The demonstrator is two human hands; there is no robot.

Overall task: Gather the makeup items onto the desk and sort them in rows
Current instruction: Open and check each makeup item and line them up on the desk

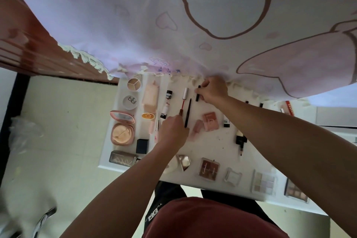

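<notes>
Black and short, a makeup stick is pinched between the thumb and curled fingers of the right hand near the far edge of the white desk. The left hand is curled at the lower ends of a red gloss tube and a thin dark pencil; from here I cannot tell which it grips, if either. An open pink compact lies to the left, palettes line the near edge, and a heart-printed cloth hangs behind.
</notes>
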